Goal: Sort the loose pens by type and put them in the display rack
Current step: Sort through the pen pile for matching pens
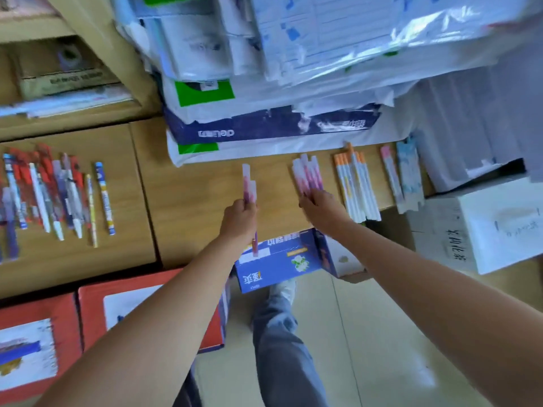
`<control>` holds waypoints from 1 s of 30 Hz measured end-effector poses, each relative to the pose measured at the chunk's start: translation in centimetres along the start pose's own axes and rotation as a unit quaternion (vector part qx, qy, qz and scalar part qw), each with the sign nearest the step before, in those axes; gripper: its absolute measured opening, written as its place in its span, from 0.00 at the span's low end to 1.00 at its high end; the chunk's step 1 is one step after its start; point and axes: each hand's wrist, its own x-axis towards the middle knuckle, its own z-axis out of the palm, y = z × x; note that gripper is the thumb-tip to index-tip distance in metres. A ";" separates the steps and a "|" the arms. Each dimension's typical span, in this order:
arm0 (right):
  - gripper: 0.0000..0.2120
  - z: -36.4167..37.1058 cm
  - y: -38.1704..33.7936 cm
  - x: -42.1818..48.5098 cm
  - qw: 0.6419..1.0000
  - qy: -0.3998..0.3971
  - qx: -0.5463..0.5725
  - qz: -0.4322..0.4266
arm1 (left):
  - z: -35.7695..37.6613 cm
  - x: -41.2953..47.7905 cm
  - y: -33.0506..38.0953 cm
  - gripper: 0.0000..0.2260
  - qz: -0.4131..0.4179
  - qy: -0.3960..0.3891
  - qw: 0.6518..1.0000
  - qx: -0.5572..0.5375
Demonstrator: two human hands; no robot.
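Note:
My left hand (pixel 239 220) grips two pink-and-white pens (pixel 249 183) upright above the cardboard surface (pixel 199 189). My right hand (pixel 321 208) rests its fingers on a fan of several matching pink-white pens (pixel 308 174) lying on the cardboard. To the right of that fan lie a group of white pens with orange caps (pixel 355 186) and a group of pink and pale-blue patterned pens (pixel 407 177). On a cardboard box at the left, a mixed heap of red, blue and white pens (pixel 50 195) is spread out. No display rack can be made out.
Stacked paper reams and plastic-wrapped packs (pixel 270 124) tower behind the pens. A blue carton (pixel 282 259) stands below my hands, red boxes (pixel 123 312) at lower left, a white box (pixel 496 227) at right. My leg and shoe (pixel 282 292) are on the tiled floor.

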 end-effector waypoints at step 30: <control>0.16 -2.7 7.4 7.5 0.992 0.082 -0.028 -0.090 | 9.2 2.9 3.0 0.30 0.133 0.078 0.956 0.251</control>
